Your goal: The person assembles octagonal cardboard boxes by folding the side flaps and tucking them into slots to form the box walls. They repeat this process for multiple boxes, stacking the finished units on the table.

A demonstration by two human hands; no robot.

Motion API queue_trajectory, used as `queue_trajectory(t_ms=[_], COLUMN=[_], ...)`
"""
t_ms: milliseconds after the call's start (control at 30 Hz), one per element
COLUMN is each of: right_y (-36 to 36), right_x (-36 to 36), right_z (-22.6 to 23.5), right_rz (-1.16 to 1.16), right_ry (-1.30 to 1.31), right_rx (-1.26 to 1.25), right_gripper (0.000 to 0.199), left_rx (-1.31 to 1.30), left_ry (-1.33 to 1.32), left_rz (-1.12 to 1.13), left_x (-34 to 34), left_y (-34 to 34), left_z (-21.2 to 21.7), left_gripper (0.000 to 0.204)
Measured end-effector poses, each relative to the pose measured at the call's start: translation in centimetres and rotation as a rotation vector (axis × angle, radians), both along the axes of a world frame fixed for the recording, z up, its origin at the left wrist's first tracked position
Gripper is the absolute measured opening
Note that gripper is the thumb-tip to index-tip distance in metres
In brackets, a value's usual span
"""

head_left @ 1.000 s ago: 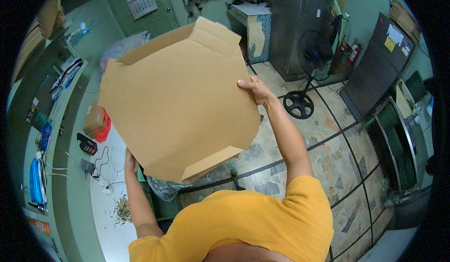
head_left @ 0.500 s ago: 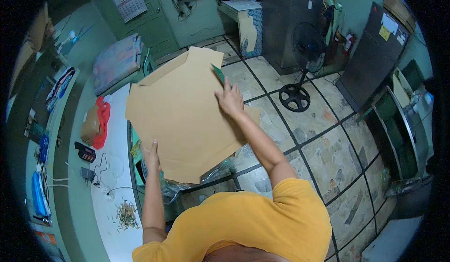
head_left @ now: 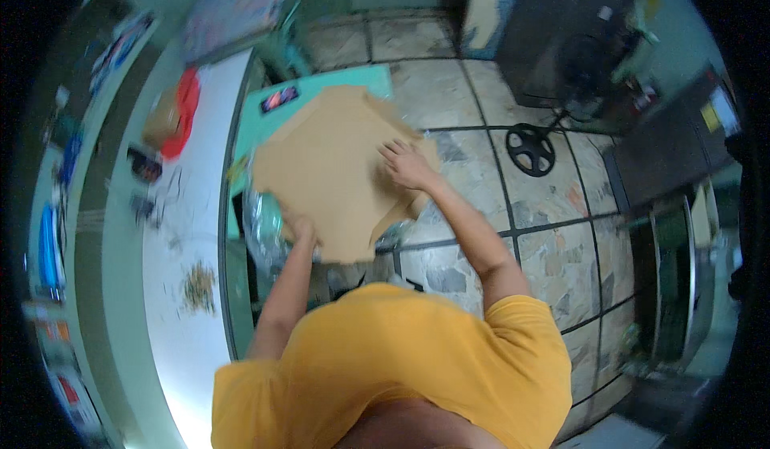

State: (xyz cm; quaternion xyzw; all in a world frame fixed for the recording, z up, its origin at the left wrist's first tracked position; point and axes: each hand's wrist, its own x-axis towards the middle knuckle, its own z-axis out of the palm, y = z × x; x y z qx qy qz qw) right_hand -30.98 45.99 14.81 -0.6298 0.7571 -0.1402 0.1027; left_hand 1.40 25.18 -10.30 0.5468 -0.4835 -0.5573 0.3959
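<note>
Single view: head-worn fisheye, left of side-by-side pair. Looks steeply down over wearer's yellow shirt [head_left: 393, 361] and both forearms, entering from lower edge. Upright, unmirrored; picture left = wearer's left. Hands and cardboard sheet [head_left: 329, 172] near, mid-frame. White worktop [head_left: 188, 232] runs along left; tiled floor [head_left: 481, 208] fills right. Straight lines bow toward dark circular rim. Motion blur throughout. No second view; no overlap.
</note>
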Motion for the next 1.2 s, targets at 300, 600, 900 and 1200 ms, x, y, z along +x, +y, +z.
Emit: queue_trajectory(t_ms=[300, 600, 900, 1200], right_y=[6.9, 0.8, 3.9, 5.0], right_x=[2.7, 2.9, 5.6, 6.7], right_z=[-8.5, -8.3, -9.4, -7.7], right_rz=[0.329, 0.285, 0.463, 0.424], right_ry=[0.101, -0.108, 0.397, 0.365], right_rx=[-0.032, -0.138, -0.167, -0.004], right_gripper=[0.041, 0.018, 0.055, 0.076], left_rx=[-0.927, -0.914, -0.975, -1.021], left_ry=[-0.98, -0.603, -0.66, -0.528], left_rz=[-0.722, -1.251, -1.125, -0.977], left_x=[4.9, 0.3, -0.2, 1.0], left_y=[8.4, 5.2, 6.7, 8.3], left_z=[15.4, 17.4, 17.0, 15.4], left_gripper=[0.048, 0.017, 0.018, 0.024])
